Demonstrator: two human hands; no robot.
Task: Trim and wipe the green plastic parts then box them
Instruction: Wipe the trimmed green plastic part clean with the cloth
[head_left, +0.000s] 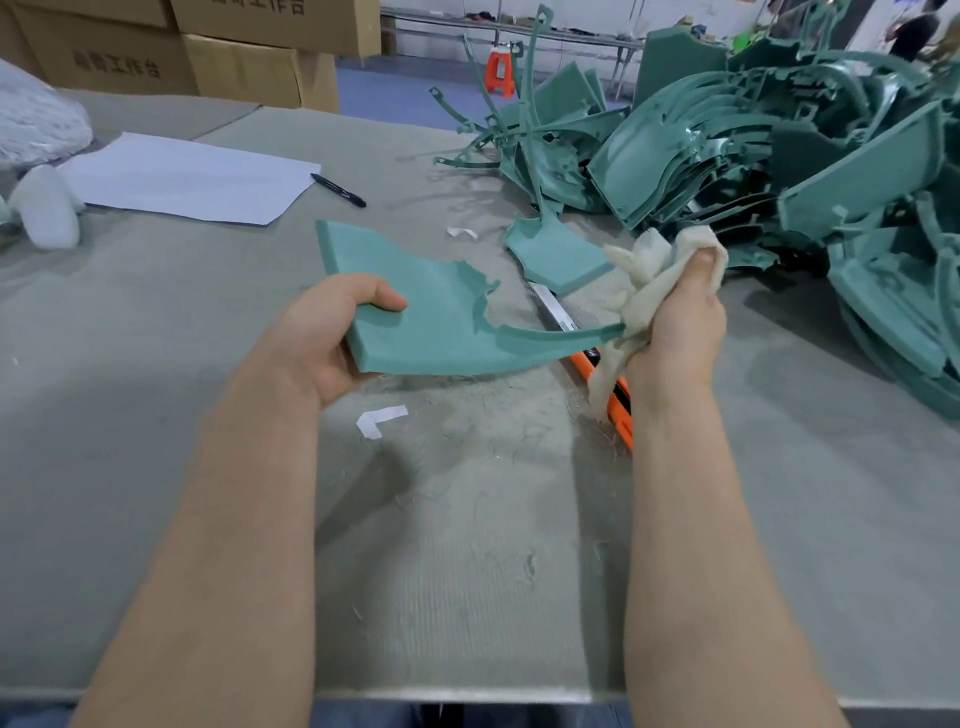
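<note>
My left hand (332, 332) grips the near left corner of a flat green plastic part (415, 312), held just above the table. The part narrows into a thin curved arm running right. My right hand (685, 317) clutches a cream cloth (649, 270), and the cloth wraps the tip of that thin arm. Below the part lies an orange utility knife (618, 400) with its blade extended toward the far side. A second green part (556, 254) lies flat on the table beyond the held one.
A large heap of green plastic parts (779, 156) fills the right side. A white sheet (187, 176) and a black pen (337, 189) lie at the far left, near white bundles (47, 208). Cardboard boxes (249, 67) stand behind. Shavings and paper scraps (382, 418) dot the grey table (467, 571).
</note>
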